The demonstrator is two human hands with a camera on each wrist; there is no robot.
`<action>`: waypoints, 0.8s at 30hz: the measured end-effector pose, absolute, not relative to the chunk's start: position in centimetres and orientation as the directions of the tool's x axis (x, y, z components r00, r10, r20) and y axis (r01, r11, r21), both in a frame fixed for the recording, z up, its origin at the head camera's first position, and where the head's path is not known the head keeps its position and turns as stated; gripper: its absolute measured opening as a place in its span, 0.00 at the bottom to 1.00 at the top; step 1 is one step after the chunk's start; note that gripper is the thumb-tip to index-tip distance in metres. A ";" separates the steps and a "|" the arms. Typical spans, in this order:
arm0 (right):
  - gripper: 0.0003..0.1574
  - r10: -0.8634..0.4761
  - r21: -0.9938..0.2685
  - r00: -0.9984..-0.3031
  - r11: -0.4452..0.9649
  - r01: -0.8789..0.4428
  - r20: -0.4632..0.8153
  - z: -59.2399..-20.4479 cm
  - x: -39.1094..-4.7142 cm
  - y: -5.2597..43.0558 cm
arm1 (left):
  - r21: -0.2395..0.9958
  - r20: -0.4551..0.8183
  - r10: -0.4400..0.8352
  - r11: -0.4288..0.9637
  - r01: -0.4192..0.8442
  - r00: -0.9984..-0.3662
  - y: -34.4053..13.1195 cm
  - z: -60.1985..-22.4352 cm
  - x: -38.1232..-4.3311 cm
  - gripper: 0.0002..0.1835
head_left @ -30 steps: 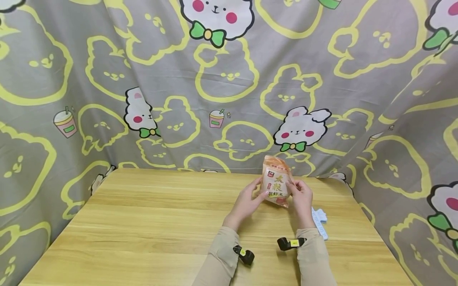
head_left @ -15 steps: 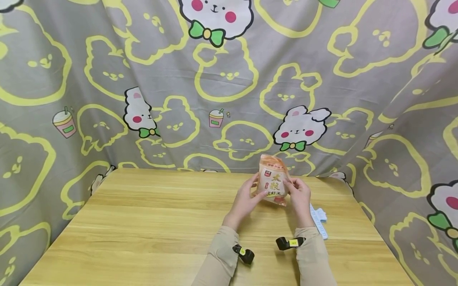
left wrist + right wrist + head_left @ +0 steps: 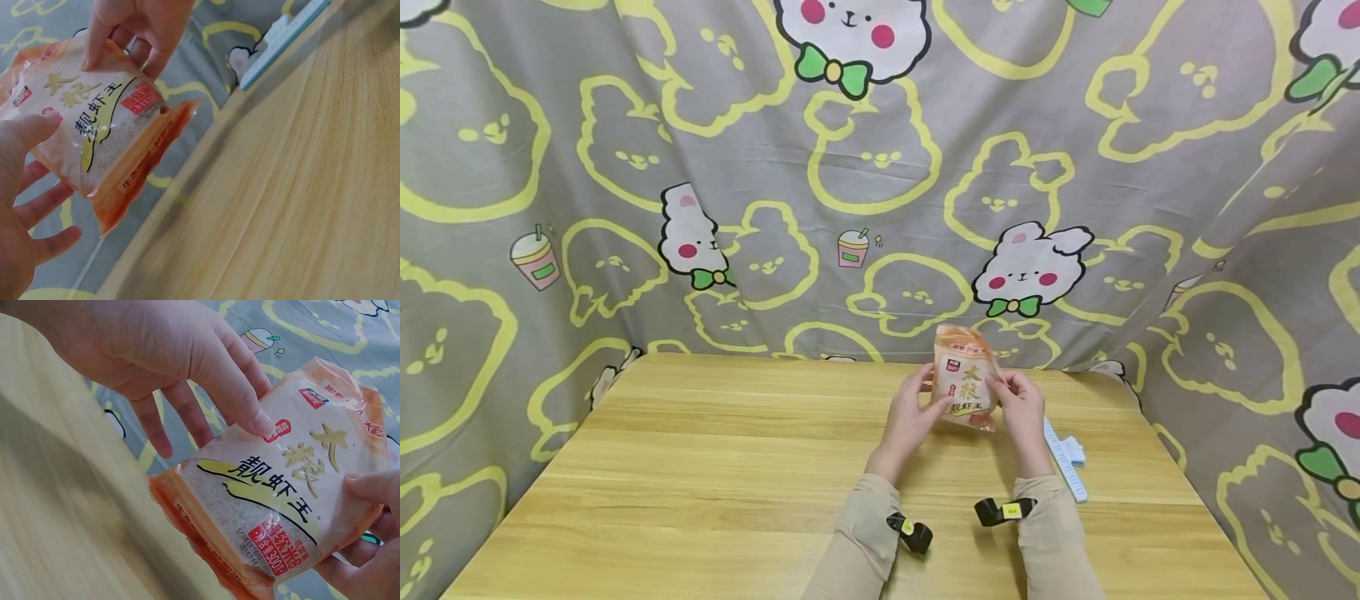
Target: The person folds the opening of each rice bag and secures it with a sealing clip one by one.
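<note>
A clear and orange plastic bag of rice [image 3: 966, 375] is held up above the far right part of the table, its printed front facing me. My left hand [image 3: 910, 421] holds its left side, thumb on the front and index finger behind. In the right wrist view, the other fingers of the left hand [image 3: 169, 369] spread away from the bag. My right hand [image 3: 1022, 421] pinches the opposite edge, thumb in front; the left wrist view shows its curled fingers. Just right of that wrist lies a light blue ruler-marked clip [image 3: 1063, 458] on the table.
The wooden table [image 3: 700, 467] stretches widely to the left of my arms. A grey curtain [image 3: 760, 150] with yellow outlines and cartoon animals hangs behind it and at both sides. Black wrist cameras [image 3: 913, 533] are strapped over beige sleeves.
Both hands have shifted the rice bag slightly to the left. The right hand moved most, uncovering more of the blue clip. Each hand keeps its hold.
</note>
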State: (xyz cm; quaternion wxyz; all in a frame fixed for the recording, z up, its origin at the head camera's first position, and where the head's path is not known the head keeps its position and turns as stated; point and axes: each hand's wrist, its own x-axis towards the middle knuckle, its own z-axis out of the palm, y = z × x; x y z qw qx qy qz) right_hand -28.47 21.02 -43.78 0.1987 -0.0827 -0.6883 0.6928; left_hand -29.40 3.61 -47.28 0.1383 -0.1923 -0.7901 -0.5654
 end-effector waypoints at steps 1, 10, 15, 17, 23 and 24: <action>0.12 0.386 -0.986 -0.908 0.030 -0.161 0.160 -43.8 -28.5 21.0 | 0.839 0.441 0.140 0.286 0.462 -0.887 3.6 -47.3 -29.4 0.33; 0.12 0.352 -0.986 -0.921 0.026 -0.166 0.165 -43.7 -28.4 20.5 | 0.843 0.448 0.097 0.286 0.456 -0.889 3.2 -47.4 -29.6 0.29; 0.14 0.347 -0.987 -0.924 0.021 -0.162 0.159 -43.6 -28.4 20.4 | 0.842 0.453 0.085 0.286 0.458 -0.887 3.1 -47.4 -29.6 0.29; 0.14 0.343 -0.987 -0.926 0.018 -0.160 0.157 -43.6 -28.4 20.3 | 0.842 0.455 0.082 0.286 0.458 -0.887 3.0 -47.4 -29.6 0.29; 0.15 0.339 -0.987 -0.927 0.021 -0.162 0.160 -43.3 -28.3 20.2 | 0.843 0.461 0.082 0.270 0.465 -0.883 2.8 -47.1 -29.6 0.28; 0.15 0.339 -0.986 -0.926 0.021 -0.166 0.163 -43.3 -28.3 20.1 | 0.844 0.461 0.083 0.266 0.465 -0.884 2.8 -47.1 -29.6 0.28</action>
